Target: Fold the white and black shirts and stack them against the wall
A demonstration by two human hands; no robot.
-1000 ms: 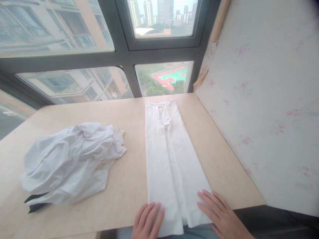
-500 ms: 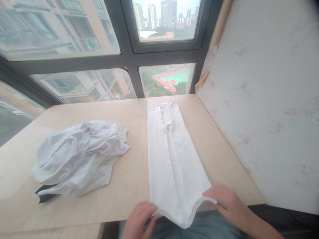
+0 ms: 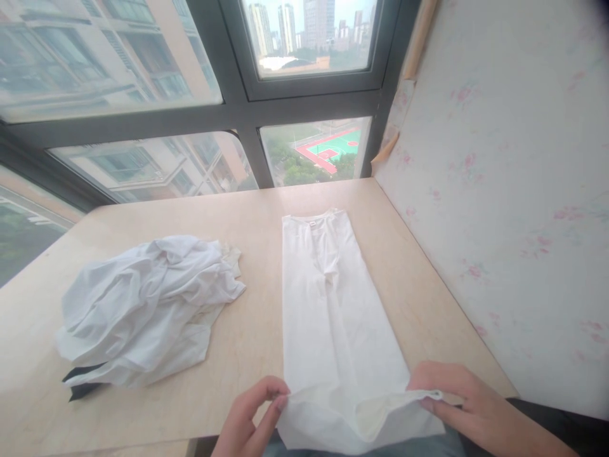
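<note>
A white garment (image 3: pixel 328 317) lies lengthwise on the light wooden table (image 3: pixel 252 355), its far end with a small label toward the window. The near end is lifted at both corners and sags between my hands over the table's front edge. My left hand (image 3: pixel 257 412) pinches the near left corner between thumb and fingers. At the near right corner, my right hand (image 3: pixel 457 397) grips the cloth edge, thumb and fingers closed on it.
A crumpled pile of white cloth (image 3: pixel 147 304) lies on the left of the table, with a black piece (image 3: pixel 83 384) poking out at its lower left. Dark window frames (image 3: pixel 304 111) stand behind the table. A floral-papered wall (image 3: pixel 514 190) bounds the right side.
The garment has slid toward me, its far end now farther from the window. My hands have spread slightly apart, and the near end has been raised and turned, showing its opening.
</note>
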